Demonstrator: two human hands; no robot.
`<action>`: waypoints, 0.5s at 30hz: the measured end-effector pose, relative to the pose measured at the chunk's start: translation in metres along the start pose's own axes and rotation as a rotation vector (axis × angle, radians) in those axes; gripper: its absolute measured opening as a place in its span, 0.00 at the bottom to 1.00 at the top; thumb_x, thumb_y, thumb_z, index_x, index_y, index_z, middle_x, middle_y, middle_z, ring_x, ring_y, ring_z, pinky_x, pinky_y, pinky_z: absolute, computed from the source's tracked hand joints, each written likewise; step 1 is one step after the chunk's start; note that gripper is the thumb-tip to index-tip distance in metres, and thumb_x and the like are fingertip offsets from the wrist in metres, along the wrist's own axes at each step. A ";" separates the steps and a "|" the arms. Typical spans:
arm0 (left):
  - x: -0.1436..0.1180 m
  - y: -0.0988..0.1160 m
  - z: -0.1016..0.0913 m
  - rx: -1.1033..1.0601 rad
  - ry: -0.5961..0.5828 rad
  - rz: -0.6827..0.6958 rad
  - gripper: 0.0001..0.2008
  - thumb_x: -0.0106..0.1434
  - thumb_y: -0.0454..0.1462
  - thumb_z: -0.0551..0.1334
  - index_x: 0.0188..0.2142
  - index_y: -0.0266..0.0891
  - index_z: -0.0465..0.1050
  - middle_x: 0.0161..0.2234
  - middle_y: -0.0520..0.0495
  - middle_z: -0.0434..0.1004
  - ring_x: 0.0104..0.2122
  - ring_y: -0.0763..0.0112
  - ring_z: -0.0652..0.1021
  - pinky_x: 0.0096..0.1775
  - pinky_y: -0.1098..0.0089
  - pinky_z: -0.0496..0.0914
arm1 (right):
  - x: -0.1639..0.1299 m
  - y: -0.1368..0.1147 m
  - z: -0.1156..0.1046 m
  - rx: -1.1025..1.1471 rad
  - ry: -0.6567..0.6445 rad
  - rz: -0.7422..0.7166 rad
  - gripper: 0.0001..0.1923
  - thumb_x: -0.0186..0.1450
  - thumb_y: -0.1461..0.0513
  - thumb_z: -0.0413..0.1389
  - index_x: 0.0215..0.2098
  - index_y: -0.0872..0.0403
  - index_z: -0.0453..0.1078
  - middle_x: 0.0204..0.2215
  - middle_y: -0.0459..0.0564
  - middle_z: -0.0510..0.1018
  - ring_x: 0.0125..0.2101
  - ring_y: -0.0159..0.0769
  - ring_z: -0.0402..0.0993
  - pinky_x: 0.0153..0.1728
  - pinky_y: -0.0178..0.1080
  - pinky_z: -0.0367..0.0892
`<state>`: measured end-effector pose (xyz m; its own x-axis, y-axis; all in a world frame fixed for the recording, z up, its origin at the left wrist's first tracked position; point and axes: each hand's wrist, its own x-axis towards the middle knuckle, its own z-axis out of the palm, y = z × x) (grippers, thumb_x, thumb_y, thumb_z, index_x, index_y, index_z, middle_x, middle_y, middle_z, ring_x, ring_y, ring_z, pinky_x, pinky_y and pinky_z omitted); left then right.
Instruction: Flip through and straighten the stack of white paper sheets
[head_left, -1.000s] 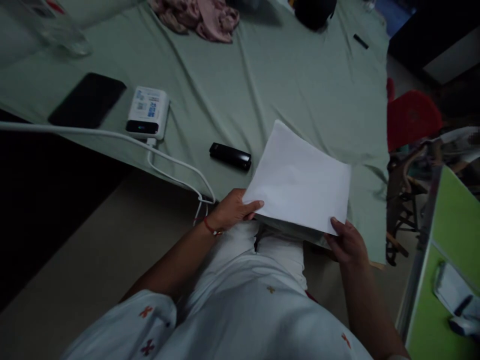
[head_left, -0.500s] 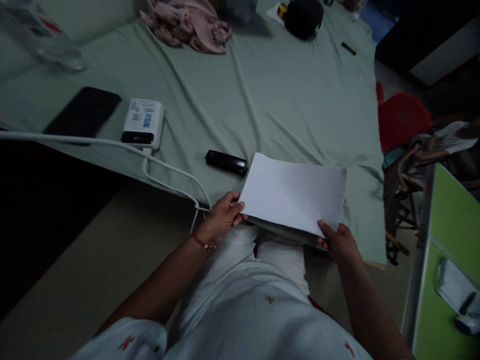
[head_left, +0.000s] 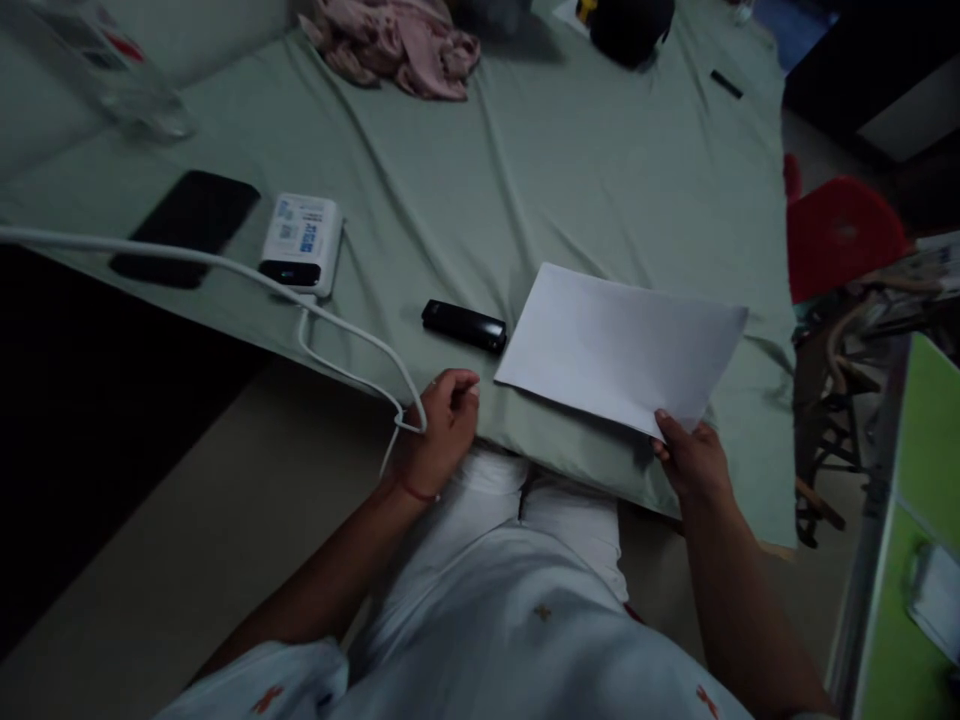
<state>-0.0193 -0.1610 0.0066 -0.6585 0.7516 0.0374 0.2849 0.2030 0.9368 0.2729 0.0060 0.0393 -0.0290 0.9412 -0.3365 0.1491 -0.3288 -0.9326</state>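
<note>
My right hand (head_left: 694, 460) pinches the near right corner of some white paper sheets (head_left: 619, 345), thumb on top. The paper is held over the near edge of the cloth-covered table, its right side bent up a little. My left hand (head_left: 446, 425) is off the paper, at the table's edge, with its fingers curled in and nothing visible in them. A white cable (head_left: 360, 335) crosses in front of the back of that hand. Just beyond it, near the paper's left edge, lies a black stapler (head_left: 463, 326).
A white power bank (head_left: 304, 240) with the cable plugged in lies left, beside a dark phone (head_left: 187, 225). A clear bottle (head_left: 142, 95), a pink cloth (head_left: 401, 50) and a black round object (head_left: 631, 30) are farther back. A red chair (head_left: 840, 240) and a green table (head_left: 915, 460) stand right.
My left hand has let go of the paper and drawn back with its fingers curled. The paper, still in my right hand, has shifted away and to the right. The view has shifted slightly.
</note>
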 end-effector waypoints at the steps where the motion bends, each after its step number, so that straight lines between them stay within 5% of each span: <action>1: 0.001 0.000 0.001 0.115 0.023 0.106 0.08 0.69 0.38 0.59 0.45 0.40 0.75 0.41 0.42 0.82 0.44 0.61 0.81 0.49 0.61 0.76 | 0.002 0.001 0.002 -0.006 -0.012 0.002 0.23 0.47 0.53 0.76 0.32 0.53 0.72 0.23 0.41 0.74 0.15 0.22 0.60 0.11 0.28 0.56; 6: 0.016 -0.003 0.007 0.444 0.101 0.410 0.22 0.72 0.33 0.55 0.63 0.35 0.73 0.64 0.32 0.76 0.65 0.52 0.74 0.68 0.51 0.64 | 0.010 0.001 0.011 0.012 -0.029 0.034 0.22 0.47 0.54 0.76 0.29 0.53 0.71 0.21 0.41 0.73 0.14 0.22 0.60 0.11 0.28 0.56; 10: 0.031 -0.002 0.012 0.513 0.100 0.379 0.34 0.68 0.28 0.52 0.73 0.36 0.61 0.74 0.34 0.64 0.74 0.55 0.63 0.73 0.50 0.54 | 0.019 -0.002 0.019 0.020 -0.029 0.019 0.24 0.45 0.53 0.77 0.30 0.53 0.72 0.21 0.41 0.74 0.15 0.22 0.60 0.11 0.28 0.58; 15: 0.036 0.002 0.014 0.549 -0.021 0.325 0.38 0.65 0.26 0.53 0.74 0.40 0.61 0.76 0.39 0.60 0.76 0.56 0.59 0.75 0.50 0.47 | 0.028 -0.004 0.029 0.026 -0.045 -0.018 0.25 0.44 0.52 0.77 0.30 0.52 0.71 0.21 0.41 0.73 0.16 0.23 0.62 0.12 0.28 0.58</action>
<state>-0.0326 -0.1241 0.0051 -0.4661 0.8401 0.2773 0.7868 0.2503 0.5642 0.2432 0.0317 0.0301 -0.0756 0.9427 -0.3250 0.1226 -0.3147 -0.9412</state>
